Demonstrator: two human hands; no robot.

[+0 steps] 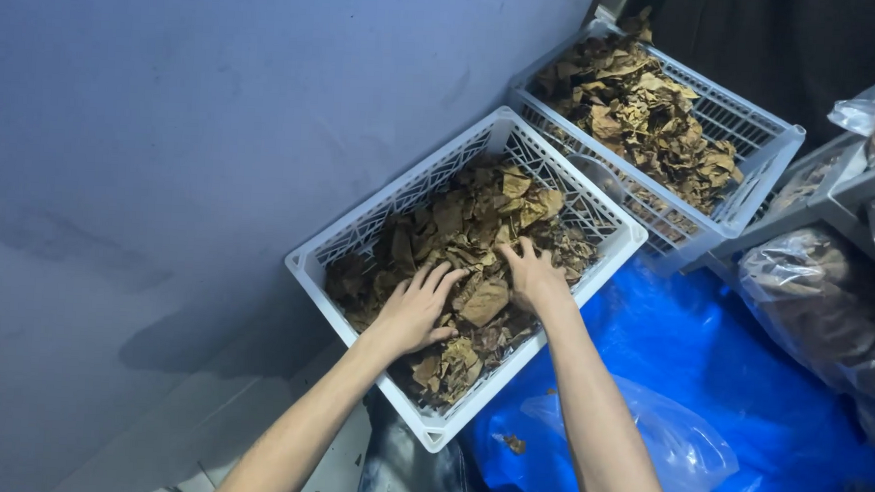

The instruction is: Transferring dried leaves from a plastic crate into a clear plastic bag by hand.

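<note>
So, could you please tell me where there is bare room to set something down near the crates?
The blue sheet is bare between the near crate, the far crate and the filled bags. The pale floor by the wall is also free. Both crates are packed with dry leaves, where the left hand and right hand rest.

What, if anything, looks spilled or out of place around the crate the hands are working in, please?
Little stands out. A few leaf scraps lie outside the near crate, on the blue sheet and the floor beside it. Both hands, left and right, rest on the dry leaves inside. The far crate is heaped but contained.
</note>
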